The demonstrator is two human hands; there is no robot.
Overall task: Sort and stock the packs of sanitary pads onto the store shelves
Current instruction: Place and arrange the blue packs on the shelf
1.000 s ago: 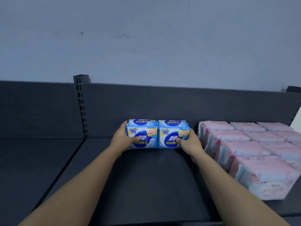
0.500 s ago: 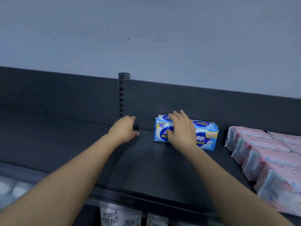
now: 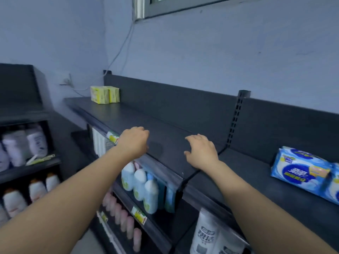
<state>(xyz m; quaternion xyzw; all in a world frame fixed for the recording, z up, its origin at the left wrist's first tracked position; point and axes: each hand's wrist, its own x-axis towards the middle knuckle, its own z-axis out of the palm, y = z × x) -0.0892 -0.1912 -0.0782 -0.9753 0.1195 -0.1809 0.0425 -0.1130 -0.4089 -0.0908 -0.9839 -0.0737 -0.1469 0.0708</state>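
Blue pad pack (image 3: 300, 173) on the top shelf (image 3: 146, 121), far right; second pack (image 3: 335, 186) beside it, cropped by the frame edge. Left hand (image 3: 134, 142) loosely curled, empty, at the shelf lip; right hand (image 3: 201, 153) spread, empty. Contact with shelf unclear.

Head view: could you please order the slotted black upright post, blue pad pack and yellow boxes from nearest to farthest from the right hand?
1. The slotted black upright post, just right of the right hand.
2. The blue pad pack, further right.
3. The yellow boxes, far left end.
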